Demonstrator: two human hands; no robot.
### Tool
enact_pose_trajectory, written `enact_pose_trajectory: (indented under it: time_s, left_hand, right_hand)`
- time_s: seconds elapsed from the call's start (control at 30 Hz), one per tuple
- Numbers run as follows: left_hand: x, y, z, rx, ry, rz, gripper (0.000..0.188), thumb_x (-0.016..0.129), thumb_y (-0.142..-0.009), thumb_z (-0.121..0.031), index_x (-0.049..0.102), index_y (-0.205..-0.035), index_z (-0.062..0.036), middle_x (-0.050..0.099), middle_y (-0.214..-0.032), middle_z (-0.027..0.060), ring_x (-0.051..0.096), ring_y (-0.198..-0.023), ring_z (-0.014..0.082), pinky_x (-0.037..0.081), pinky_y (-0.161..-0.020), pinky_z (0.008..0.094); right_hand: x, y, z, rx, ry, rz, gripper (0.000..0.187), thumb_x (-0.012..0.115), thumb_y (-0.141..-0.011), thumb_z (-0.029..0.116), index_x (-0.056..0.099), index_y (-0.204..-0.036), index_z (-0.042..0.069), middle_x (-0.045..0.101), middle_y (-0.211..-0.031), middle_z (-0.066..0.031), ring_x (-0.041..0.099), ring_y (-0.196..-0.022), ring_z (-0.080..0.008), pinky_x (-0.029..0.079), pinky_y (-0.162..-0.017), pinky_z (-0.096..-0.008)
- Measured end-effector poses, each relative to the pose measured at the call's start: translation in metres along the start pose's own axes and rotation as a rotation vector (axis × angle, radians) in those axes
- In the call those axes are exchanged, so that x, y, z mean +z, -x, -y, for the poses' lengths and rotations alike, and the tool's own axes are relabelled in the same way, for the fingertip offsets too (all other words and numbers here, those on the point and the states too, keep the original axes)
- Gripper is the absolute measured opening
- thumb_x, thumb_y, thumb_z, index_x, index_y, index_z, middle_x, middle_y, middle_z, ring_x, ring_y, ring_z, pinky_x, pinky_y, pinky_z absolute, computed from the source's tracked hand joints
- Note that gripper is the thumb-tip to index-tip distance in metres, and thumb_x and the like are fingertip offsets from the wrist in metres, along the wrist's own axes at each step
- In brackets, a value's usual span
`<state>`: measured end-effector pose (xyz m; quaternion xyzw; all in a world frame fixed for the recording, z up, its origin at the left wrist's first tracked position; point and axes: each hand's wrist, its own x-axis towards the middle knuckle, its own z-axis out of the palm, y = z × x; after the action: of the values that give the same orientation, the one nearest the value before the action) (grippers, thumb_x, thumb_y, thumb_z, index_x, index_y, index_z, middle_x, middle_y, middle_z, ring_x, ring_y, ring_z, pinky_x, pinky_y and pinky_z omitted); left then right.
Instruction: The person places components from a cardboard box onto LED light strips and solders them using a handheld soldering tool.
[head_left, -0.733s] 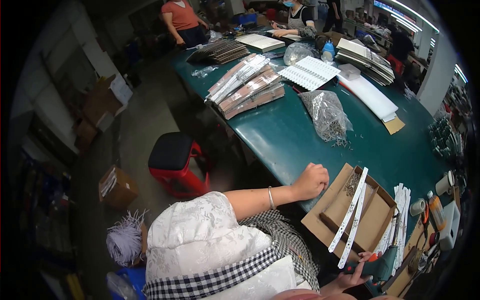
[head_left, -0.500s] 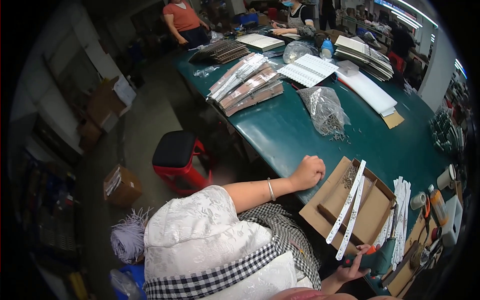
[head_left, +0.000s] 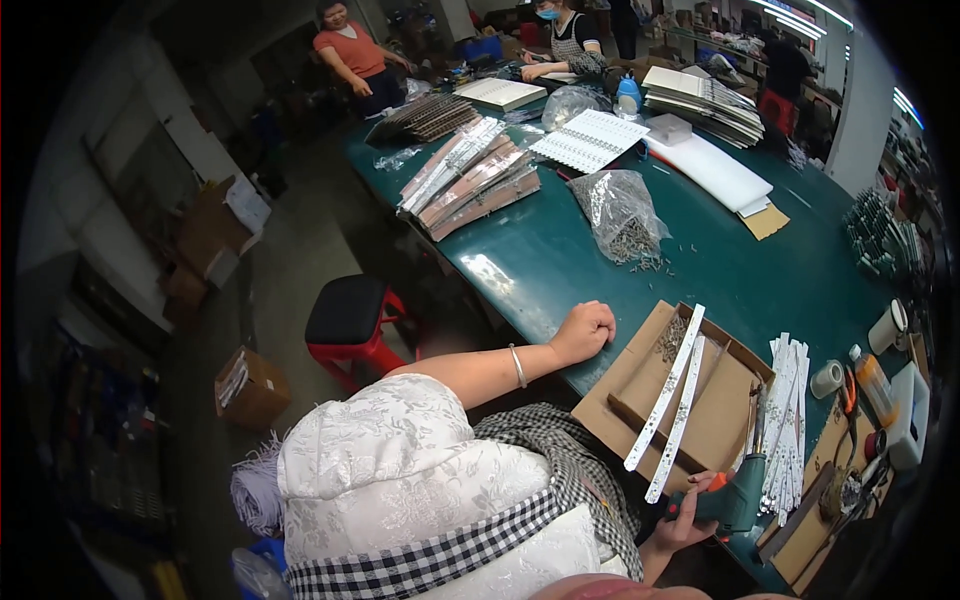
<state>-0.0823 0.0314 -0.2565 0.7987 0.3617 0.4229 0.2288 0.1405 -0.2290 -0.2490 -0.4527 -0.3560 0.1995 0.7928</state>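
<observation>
My left hand (head_left: 585,332), a bangle at its wrist, is closed in a fist on the near edge of the green table; whatever is inside the curled fingers is hidden. Low in the picture, my right hand (head_left: 684,522) is wrapped round a green pistol-shaped power tool (head_left: 742,496) with an orange part and a thin nose. Between the hands sits a shallow cardboard box (head_left: 722,436) with dividers and small screw-like pieces in one compartment. Two white perforated strips (head_left: 664,390) lie across it, their near ends over its front edge.
A pile of white strips (head_left: 786,425) lies right of the box. Beyond are a plastic bag of small metal pieces (head_left: 622,222), bundled strips (head_left: 470,180) and a white sheet (head_left: 712,175). Scissors (head_left: 850,390) and bottles stand right. A stool (head_left: 347,312) is at left; two people are across the table.
The whole scene has shifted slightly left as my view turned. Both hands keep about the same places relative to the box, and the right still holds the tool.
</observation>
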Motion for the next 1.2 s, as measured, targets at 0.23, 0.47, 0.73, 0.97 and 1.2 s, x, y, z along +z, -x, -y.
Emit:
enact_pose_trajectory:
  time_s: [0.23,0.47,0.73,0.97,1.2]
  left_hand:
    - [0.000,0.001,-0.004,-0.034,0.028,-0.016,0.013,0.050,-0.070,0.004,0.060,-0.065,-0.0019,0.061,-0.071,0.0090,0.058,-0.074,0.0259,0.047,-0.068,0.0359]
    - [0.001,-0.001,-0.008,-0.071,0.174,-0.013,0.013,0.049,-0.071,0.004,0.060,-0.065,-0.0012,0.062,-0.072,0.0084,0.059,-0.076,0.0243,0.048,-0.069,0.0348]
    - [-0.002,0.004,-0.004,-0.120,0.320,-0.041,0.013,0.050,-0.071,0.005,0.060,-0.066,-0.0003,0.063,-0.073,0.0077,0.059,-0.079,0.0224,0.048,-0.073,0.0330]
    - [-0.010,0.004,-0.008,-0.123,0.372,-0.043,0.013,0.049,-0.072,0.005,0.060,-0.066,-0.0003,0.063,-0.075,0.0070,0.058,-0.079,0.0212,0.047,-0.072,0.0321]
    - [-0.009,0.004,-0.007,-0.107,0.382,-0.033,0.013,0.049,-0.071,0.004,0.059,-0.066,-0.0001,0.063,-0.076,0.0073,0.058,-0.079,0.0213,0.047,-0.071,0.0321]
  right_hand:
    - [-0.010,0.001,-0.013,-0.060,0.020,0.056,0.042,0.056,-0.080,0.007,0.051,-0.116,-0.012,0.055,-0.103,-0.0168,0.051,-0.092,-0.0248,0.041,-0.090,-0.0384]
    - [-0.006,0.002,-0.010,-0.106,0.140,0.003,0.051,0.050,-0.084,0.005,0.042,-0.130,-0.016,0.053,-0.099,-0.0163,0.048,-0.089,-0.0238,0.040,-0.084,-0.0368]
    - [0.001,-0.002,-0.008,-0.075,0.167,-0.110,0.058,0.050,-0.079,0.005,0.038,-0.132,-0.014,0.051,-0.092,-0.0144,0.048,-0.088,-0.0236,0.038,-0.088,-0.0365]
    - [-0.004,0.000,-0.009,-0.043,0.196,-0.090,0.053,0.053,-0.077,0.005,0.044,-0.126,-0.014,0.051,-0.090,-0.0136,0.049,-0.087,-0.0225,0.039,-0.086,-0.0370]
    - [-0.008,0.001,-0.012,0.031,0.095,-0.139,0.047,0.054,-0.082,-0.001,0.043,-0.127,-0.010,0.053,-0.102,-0.0173,0.052,-0.092,-0.0241,0.045,-0.083,-0.0372]
